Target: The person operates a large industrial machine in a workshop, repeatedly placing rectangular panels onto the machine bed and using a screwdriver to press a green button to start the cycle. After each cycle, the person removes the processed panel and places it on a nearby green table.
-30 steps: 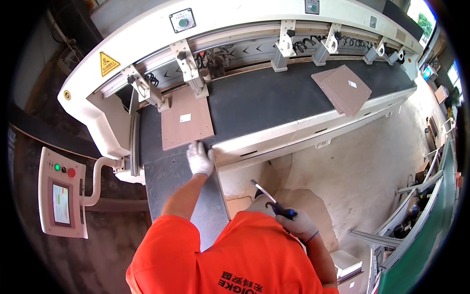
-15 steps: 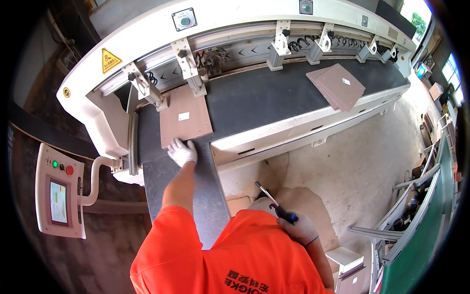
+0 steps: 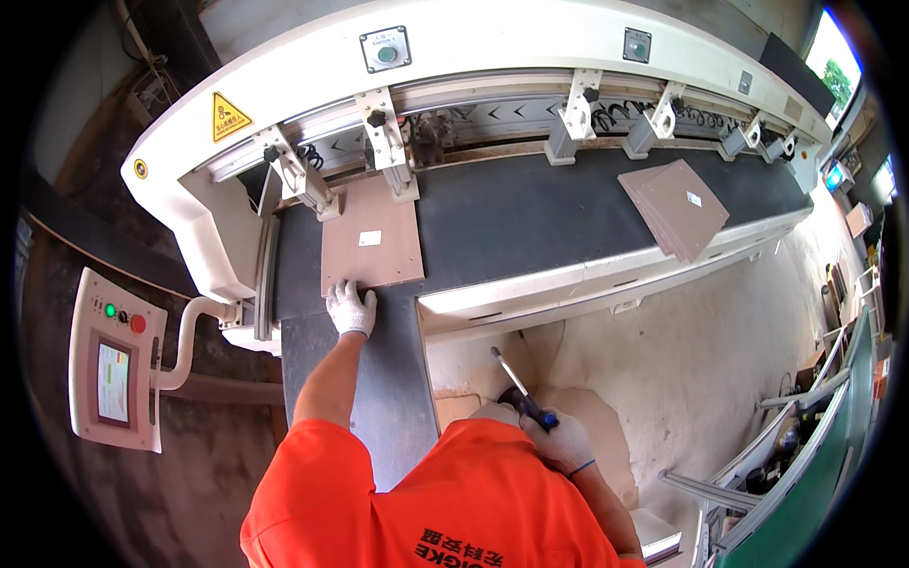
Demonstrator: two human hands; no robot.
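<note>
A brown wood-grain panel [image 3: 371,248] with a white label lies flat on the dark machine bed, its far end under two clamps [image 3: 386,133]. My left hand [image 3: 351,308], in a white glove, rests at the panel's near left edge with its fingers stretched onto it, holding nothing. Low beside my body, my gloved right hand [image 3: 561,441] is closed round the handle of an air blow gun [image 3: 518,386]. The gun's thin metal tube points forward and left; its handle is dark with a blue end, partly hidden by my fingers.
Farther right on the bed [image 3: 511,213] lies a fanned stack of brown panels [image 3: 674,210], overhanging the front edge. More clamps [image 3: 573,123] line the beam. A control panel [image 3: 115,364] with a screen stands at left. Green-topped metal framing [image 3: 805,492] is at lower right.
The whole view has shifted and turned a little. My left hand stays at the panel's near edge, its fingers now pointing straighter ahead. My right hand still grips the air blow gun low down.
</note>
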